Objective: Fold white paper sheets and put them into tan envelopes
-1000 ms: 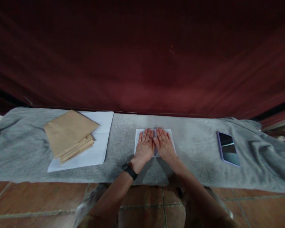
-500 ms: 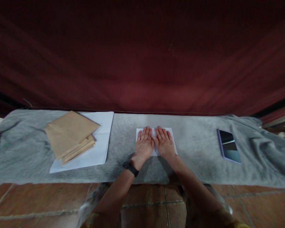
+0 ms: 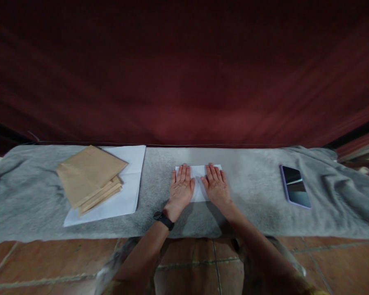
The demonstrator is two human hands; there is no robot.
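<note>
White paper (image 3: 199, 194) is held flat under left hand (image 3: 181, 187) and right hand (image 3: 217, 187), fingers extended, nothing gripped; smoothing seems underway, even pressure probably called for next.

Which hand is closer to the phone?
The right hand. It lies flat on the folded white paper, off to the left of the phone, not touching it. The left hand is farther away, on the paper's other side.
</note>
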